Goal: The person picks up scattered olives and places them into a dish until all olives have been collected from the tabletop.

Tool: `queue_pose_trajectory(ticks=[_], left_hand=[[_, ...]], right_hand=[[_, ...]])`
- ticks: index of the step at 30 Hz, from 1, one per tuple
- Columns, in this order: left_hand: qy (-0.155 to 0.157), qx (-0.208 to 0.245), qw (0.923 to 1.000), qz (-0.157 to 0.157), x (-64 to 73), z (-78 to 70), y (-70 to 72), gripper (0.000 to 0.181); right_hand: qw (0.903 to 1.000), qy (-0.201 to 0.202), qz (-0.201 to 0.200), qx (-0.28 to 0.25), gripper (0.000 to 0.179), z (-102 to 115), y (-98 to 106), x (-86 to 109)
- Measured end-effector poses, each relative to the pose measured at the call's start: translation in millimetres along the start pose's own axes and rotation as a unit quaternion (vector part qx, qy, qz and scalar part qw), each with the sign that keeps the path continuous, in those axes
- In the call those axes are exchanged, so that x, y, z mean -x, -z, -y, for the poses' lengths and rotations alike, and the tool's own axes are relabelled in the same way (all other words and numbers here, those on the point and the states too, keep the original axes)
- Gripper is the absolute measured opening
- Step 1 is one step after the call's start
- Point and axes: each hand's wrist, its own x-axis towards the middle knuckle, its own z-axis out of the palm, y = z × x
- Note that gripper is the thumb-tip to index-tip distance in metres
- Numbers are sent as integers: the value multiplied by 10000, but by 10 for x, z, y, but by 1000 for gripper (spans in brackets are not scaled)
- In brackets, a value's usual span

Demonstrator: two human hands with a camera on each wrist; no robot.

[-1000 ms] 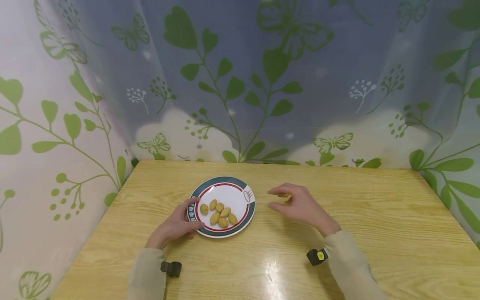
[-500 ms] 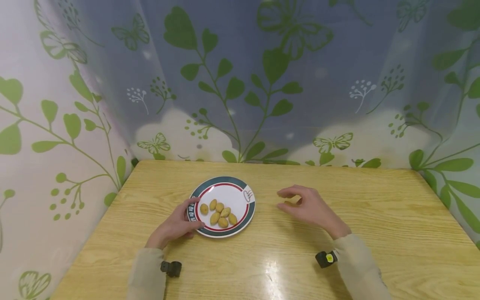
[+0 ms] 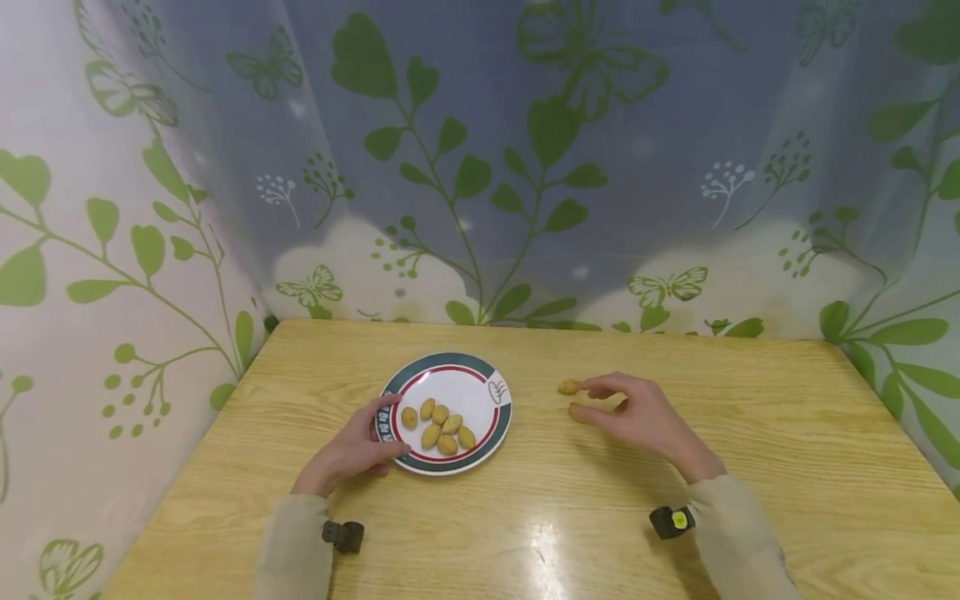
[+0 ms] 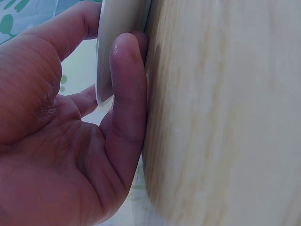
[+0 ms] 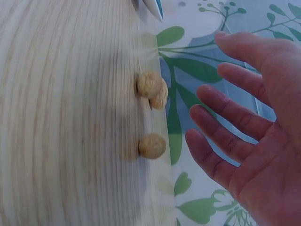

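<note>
My left hand (image 3: 356, 450) grips the left rim of a round white plate (image 3: 450, 379) with a dark green and red border. Its thumb lies over the rim and other fingers are under the edge, as the left wrist view shows. Several small yellow-brown, nut-like oval pieces (image 3: 447, 444) lie on the plate. My right hand (image 3: 637, 417) hovers over the table to the right, fingers spread and holding nothing. By its fingertips lie two similar pieces, one farther back (image 3: 569, 387) and one nearer (image 3: 576, 412). The right wrist view shows a third piece (image 5: 153, 146), hidden under the hand in the head view.
The wooden table (image 3: 465, 533) reaches back to a curtain (image 3: 480, 167) printed with green leaves and butterflies. Each wrist carries a small black camera, one on the left (image 3: 343, 537) and one on the right (image 3: 671, 522).
My right hand has moved rightward, away from the plate, and two pieces on the table now show beyond its fingertips. The left hand and plate have stayed put.
</note>
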Motion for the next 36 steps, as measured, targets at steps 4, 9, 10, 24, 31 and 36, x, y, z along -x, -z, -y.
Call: queue_pose_trajectory(ticks=[4,9,10,24,31,36], left_hand=[[57,-18,10000,-19,-1,3,3,84],[56,-33,10000,-19,0,1,4,84],[52,-35,10000,-21,1,-1,3,84],[-36,3,10000,51,-5,12,5,85],[-73,-9,10000,64,-2,17,7,86],[-75,17,10000,5,7,15,3,84]], right_hand=[[10000,-81,-14,29,38,-39,41,41],[9997,-252,-38,61,41,-112,85,91],[9996,-269,-47,76,42,-128,92,100],[9990,-396,-5,184,39,-307,222,213],[9986,-339,89,404,36,-360,258,224],[9980,-322,193,503,33,-420,271,224]])
